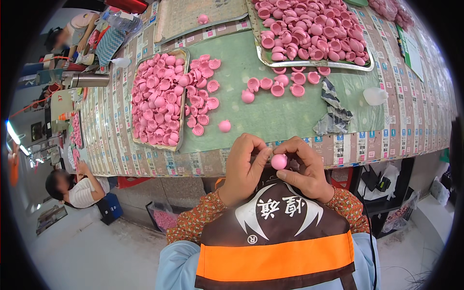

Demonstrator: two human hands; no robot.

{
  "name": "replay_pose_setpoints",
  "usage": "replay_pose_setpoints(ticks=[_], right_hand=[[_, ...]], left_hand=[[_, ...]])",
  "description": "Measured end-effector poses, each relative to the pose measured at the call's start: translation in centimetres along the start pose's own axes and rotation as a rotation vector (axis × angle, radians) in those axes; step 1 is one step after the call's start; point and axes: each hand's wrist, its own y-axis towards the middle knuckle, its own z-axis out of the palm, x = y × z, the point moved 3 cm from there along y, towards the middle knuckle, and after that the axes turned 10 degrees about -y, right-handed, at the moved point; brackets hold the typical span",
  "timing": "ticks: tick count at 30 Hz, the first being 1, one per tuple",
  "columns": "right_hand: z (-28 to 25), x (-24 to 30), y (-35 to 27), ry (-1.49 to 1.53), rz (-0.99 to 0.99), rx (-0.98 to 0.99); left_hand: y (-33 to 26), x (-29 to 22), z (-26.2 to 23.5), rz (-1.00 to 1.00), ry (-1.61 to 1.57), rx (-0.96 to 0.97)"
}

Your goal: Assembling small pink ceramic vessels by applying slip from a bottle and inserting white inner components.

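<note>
Fingers (295, 145) of the right hand (309, 169) curl to a narrow gap, thumb below and forefinger above, holding a pink ball (279, 162) between their tips. Those of the left hand (245, 166) bend in from the other side, thumb and forefinger drawn together just beside the ball — whether they touch it or pinch something small, I cannot tell. Both hands are at the near edge of the counter (104, 140), above a brown apron (275, 208) with an orange band.

Just beyond the left hand, a loose pink ball (224, 126) sits on a green mat (275, 116). Farther out, hollow pink pieces (277, 89) are scattered between the hands and a large heaped tray (319, 63). A smaller tray (181, 135), also piled with pink pieces, stands to the left, with more lying along its right side. To the right lie a crumpled grey-and-black cloth (333, 111) and a whitish object (375, 96) — near each other. A third tray (169, 24) at the back carries one pink piece (203, 19).
</note>
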Motion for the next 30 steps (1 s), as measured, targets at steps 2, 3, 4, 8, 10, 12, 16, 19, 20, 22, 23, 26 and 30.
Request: replay_pose_setpoints(ticks=[2,3,4,8,10,12,16,19,20,22,23,26,30], right_hand=[[0.0,0.0,0.0,0.003,0.007,0.001],[-0.1,-0.1,0.0,-0.013,0.009,0.006],[-0.1,-0.1,0.0,-0.031,0.012,0.006],[0.1,-0.1,0.0,0.181,0.114,-0.007],[0.0,-0.6,0.1,0.35,0.128,0.03],[-0.2,-1.0,0.2,0.439,0.162,0.048],[-0.3,-2.0,0.1,0.608,0.236,0.119],[-0.2,-2.2,0.2,0.673,0.23,0.111],[-0.2,-2.2,0.3,0.676,0.23,0.104],[-0.1,-1.9,0.3,0.676,0.192,0.115],[-0.1,-2.0,0.3,0.679,0.192,0.109],[0.0,-2.0,0.4,0.68,0.158,0.11],[-0.1,-2.0,0.4,0.654,0.111,0.106]], left_hand=[[-0.1,-0.2,-0.1,-0.051,-0.07,-0.041],[-0.2,-0.2,-0.1,-0.052,-0.068,-0.042],[-0.2,-0.1,-0.1,-0.065,-0.086,-0.039],[-0.5,-0.5,0.1,-0.039,-0.216,-0.014],[-0.5,-0.8,0.1,0.004,-0.218,0.037],[-0.3,-1.3,0.0,0.047,-0.222,0.091],[-0.1,-2.4,-0.1,0.101,-0.033,0.159],[-0.1,-2.5,0.1,0.076,-0.003,0.159],[-0.1,-2.5,0.1,0.083,0.013,0.153],[-0.3,-2.5,0.1,0.108,0.038,0.142],[-0.4,-2.6,0.1,0.135,0.064,0.122],[-0.4,-2.8,0.2,0.152,0.067,0.104],[-0.5,-2.7,0.4,0.162,0.081,0.093]])
